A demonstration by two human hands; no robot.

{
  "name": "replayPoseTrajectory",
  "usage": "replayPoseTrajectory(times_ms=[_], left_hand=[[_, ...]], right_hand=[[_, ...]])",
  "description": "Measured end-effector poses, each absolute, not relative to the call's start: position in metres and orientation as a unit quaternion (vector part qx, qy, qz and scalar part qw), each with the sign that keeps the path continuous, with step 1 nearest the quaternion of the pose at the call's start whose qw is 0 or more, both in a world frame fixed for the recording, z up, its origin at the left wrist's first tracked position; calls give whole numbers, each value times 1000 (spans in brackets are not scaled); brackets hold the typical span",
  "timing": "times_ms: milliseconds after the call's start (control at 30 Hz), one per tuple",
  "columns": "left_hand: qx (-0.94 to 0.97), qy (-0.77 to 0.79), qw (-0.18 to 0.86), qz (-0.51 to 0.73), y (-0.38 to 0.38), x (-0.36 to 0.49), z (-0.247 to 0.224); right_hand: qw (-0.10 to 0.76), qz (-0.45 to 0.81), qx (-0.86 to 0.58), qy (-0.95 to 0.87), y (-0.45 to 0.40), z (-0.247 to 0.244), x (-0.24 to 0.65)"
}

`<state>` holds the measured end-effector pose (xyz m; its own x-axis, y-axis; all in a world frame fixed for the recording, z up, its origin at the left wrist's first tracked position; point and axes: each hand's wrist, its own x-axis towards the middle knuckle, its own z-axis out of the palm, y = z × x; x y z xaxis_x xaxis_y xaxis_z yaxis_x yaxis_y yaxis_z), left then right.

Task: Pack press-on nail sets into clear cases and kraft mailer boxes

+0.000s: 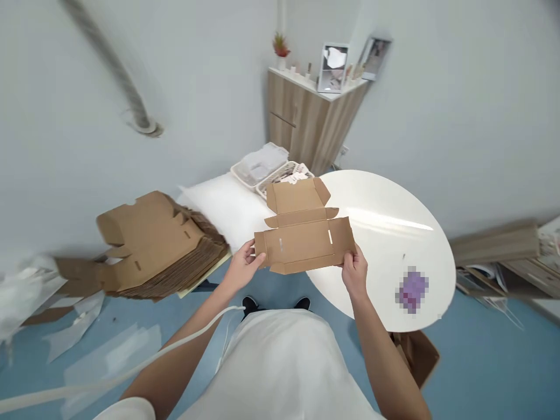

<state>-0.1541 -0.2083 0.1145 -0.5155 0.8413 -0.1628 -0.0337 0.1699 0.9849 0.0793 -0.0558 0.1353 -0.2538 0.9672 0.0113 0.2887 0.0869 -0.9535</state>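
Note:
An unfolded brown cardboard box is held up in front of me, its lid part pointing away and its side flaps partly raised. My left hand pinches its left end, thumb on top and fingers underneath. At the right end, my right hand grips the near corner with the thumb on the inner face. To the left lies a thick stack of flat cardboard box blanks, the top one creased and slotted like the one in my hands.
A white oval table stands at right with a blurred purple item on it. White baskets sit beyond a white padded surface. A wooden cabinet fills the corner; a brown carton is below the table. A white cable crosses my left arm.

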Motion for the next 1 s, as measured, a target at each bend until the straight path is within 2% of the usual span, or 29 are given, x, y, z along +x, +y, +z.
replayPoseTrajectory(times_ms=[100,300,500,700,867,1000], left_hand=[[377,669,377,519,-163,-116,112],[511,745,263,340,-96,-60,97],[603,712,272,236,-63,-33,77],[608,701,320,190,-47,-38,46],[597,700,342,192,-33,-47,22],[620,686,291,246,-32,-51,16]], right_hand=[[368,427,-541,-624,-46,121,129],[340,397,-619,-586,-35,91,205],[293,392,-670,-558,-32,54,240],[262,410,-686,-541,-43,19,240],[262,426,-698,-512,-55,9,234],[251,427,-701,-513,-58,13,229]])
